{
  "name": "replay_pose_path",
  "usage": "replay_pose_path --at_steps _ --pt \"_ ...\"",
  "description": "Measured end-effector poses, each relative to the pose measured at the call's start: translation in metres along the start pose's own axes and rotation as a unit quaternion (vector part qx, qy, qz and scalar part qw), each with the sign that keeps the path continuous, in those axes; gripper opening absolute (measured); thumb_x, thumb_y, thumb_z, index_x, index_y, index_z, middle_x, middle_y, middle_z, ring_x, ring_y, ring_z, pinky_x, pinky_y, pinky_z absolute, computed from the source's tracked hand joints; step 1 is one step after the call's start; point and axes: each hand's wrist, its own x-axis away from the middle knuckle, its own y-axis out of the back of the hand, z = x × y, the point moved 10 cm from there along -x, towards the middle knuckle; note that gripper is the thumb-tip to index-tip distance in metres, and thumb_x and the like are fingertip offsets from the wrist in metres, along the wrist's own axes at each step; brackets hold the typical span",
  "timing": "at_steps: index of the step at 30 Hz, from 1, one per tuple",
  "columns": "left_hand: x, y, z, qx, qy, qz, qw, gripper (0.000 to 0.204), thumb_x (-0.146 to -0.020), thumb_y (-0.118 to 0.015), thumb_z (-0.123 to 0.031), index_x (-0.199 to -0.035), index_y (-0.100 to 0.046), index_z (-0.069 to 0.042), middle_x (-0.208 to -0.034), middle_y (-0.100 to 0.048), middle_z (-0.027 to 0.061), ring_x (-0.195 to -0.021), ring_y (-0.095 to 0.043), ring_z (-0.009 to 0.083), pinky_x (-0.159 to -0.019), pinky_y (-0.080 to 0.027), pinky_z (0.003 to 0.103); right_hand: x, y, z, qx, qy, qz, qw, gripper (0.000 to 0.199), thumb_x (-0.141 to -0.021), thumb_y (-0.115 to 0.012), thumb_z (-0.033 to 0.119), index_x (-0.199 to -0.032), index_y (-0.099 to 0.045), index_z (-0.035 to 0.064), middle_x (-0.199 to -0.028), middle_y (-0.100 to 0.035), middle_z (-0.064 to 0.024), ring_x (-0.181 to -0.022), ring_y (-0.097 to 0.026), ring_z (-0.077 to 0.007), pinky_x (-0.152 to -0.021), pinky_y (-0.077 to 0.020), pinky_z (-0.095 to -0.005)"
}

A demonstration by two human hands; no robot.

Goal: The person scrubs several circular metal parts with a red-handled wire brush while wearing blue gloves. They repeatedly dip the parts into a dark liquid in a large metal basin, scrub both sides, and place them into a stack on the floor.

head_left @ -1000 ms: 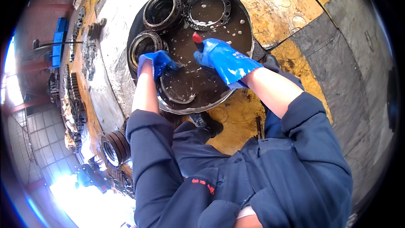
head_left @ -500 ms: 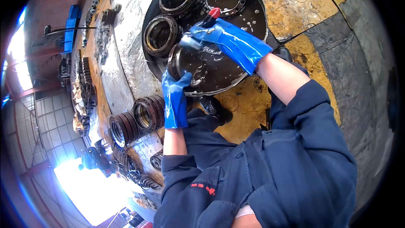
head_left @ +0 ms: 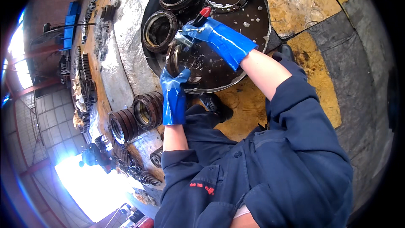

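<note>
My right hand [head_left: 217,36], in a wet blue rubber glove, is closed around a hand tool [head_left: 203,13] with a red-and-black handle. Its silver metal head [head_left: 183,39] points down at the upper rim of a dark metal ring [head_left: 172,59]. This ring stands tilted in a round tub [head_left: 236,81] of murky dark liquid. Gloved the same way, my left hand [head_left: 172,90] grips the ring's near edge, the thumb lying to the right. The tool's exact kind is unclear, and the ring's lower part is hidden by the liquid.
Two thick rings [head_left: 147,33] and a thinner flange ring [head_left: 244,0] sit at the tub's far side. Stacks of rings [head_left: 145,112] stand on the floor to the left. My boots [head_left: 219,109] are close to the tub. Metal parts [head_left: 86,67] line the far left.
My right hand has moved slightly left and down with the tool, whose head now shows more sharply near the ring's top. My left hand keeps its hold on the ring.
</note>
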Motion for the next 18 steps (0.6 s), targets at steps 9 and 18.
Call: replay_pose_path --at_steps 9,18 --pt "-0.025 0.029 0.019 -0.011 -0.037 -0.027 0.999 0.048 -0.078 -0.076 0.015 -0.124 -0.069 0.0 -0.105 -0.079 0.0154 -0.081 -0.075 0.0231 -0.072 -0.063 0.033 0.019 0.041 -0.036 0.316 -0.176 -0.043 0.931 0.05 -0.094 -0.068 0.051 -0.124 -0.074 0.012 -0.122 -0.076 -0.0161 -0.114 -0.072 -0.0365 -0.099 -0.0564 -0.0445" --pt "-0.044 0.029 0.025 -0.031 -0.07 0.011 0.997 0.049 -0.079 -0.077 0.013 -0.126 -0.071 0.0 -0.106 -0.079 0.0129 -0.082 -0.075 0.0217 -0.073 -0.062 0.034 0.04 -0.029 0.075 -0.095 0.157 0.178 0.967 0.027 -0.1 -0.071 0.037 -0.101 -0.08 0.0124 -0.088 -0.077 -0.0021 -0.082 -0.067 -0.0132 -0.079 -0.0551 -0.0347"
